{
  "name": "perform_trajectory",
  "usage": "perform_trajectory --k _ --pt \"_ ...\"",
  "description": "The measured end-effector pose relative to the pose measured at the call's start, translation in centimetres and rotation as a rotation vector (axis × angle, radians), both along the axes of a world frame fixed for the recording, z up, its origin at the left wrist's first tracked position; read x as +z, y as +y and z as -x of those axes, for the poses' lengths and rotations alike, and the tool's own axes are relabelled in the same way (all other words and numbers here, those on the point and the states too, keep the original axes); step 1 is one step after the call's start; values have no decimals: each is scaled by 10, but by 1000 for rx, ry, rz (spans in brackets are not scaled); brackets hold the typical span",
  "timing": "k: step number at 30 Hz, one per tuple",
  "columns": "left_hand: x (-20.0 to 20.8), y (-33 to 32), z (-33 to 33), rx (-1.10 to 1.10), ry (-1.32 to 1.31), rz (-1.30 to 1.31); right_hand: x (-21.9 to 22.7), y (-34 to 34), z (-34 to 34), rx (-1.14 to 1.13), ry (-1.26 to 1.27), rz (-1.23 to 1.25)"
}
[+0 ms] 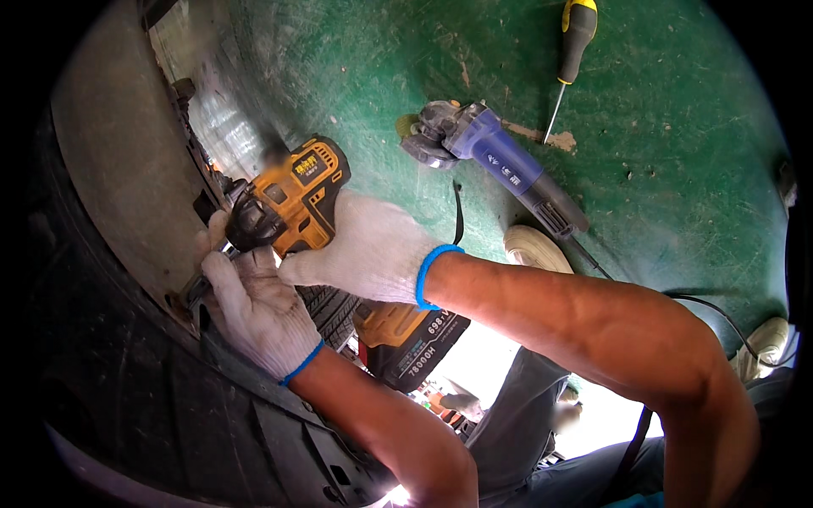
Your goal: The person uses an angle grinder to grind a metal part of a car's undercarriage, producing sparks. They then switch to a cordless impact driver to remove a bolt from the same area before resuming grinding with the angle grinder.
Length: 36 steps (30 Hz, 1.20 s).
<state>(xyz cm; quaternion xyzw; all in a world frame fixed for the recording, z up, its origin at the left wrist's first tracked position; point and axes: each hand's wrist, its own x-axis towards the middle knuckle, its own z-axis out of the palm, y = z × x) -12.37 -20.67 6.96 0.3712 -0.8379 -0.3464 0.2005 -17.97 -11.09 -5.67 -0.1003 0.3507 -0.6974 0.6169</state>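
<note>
Head view: the right hand [364, 247] wraps fingers round the yellow driver [292, 196]; the left hand [264, 306] curls its own beside the nose [251, 222], pinch unclear. A driver slip could nip them.

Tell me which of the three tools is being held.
The orange cordless driver, in the right hand; the blue grinder and the screwdriver lie on the green floor.

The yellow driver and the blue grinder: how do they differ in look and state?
The yellow driver is held in the right hand; the blue grinder lies on the green floor. The driver carries a black battery pack; the grinder trails a cord. Both are handheld power tools.
</note>
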Motion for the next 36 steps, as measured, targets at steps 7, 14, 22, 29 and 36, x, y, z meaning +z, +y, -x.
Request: perform_trajectory --k 7,14,22,29,36 --pt "3 6 0 129 -16 72 -1 7 22 201 -15 104" --pt "-2 15 10 226 53 89 10 11 30 242 -12 0" --pt "2 7 8 310 102 23 10 2 21 163 51 -55" --pt "8 5 5 289 105 -18 10 6 21 160 79 -49" --pt "4 10 13 379 45 54 7 3 20 182 70 -23"
